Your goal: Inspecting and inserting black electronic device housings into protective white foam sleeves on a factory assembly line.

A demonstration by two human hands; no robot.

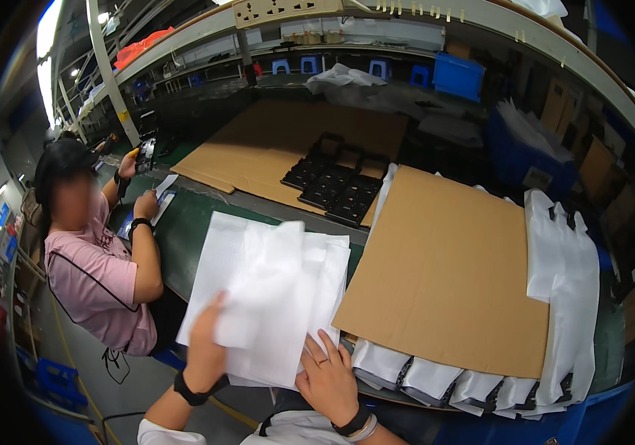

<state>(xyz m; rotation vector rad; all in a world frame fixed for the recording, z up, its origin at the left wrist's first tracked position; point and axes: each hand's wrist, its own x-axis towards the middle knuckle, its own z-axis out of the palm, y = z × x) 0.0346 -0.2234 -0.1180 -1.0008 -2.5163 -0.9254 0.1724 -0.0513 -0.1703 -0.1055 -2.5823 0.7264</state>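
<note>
A stack of white foam bags (273,289) lies on the green bench in front of me. My left hand (206,345) grips the near left edge of the top bag, which is lifted and blurred. My right hand (326,380) rests flat on the stack's near right corner with its fingers spread. To the right lies a large brown cardboard sheet (447,271), and bagged black parts (436,382) poke out from under its near and right edges.
Black plastic trays (336,185) sit on another cardboard sheet (273,148) further back. A person in a pink shirt (98,274) works at the bench on my left. Blue bins (458,74) and stools stand behind, and a shelf runs overhead.
</note>
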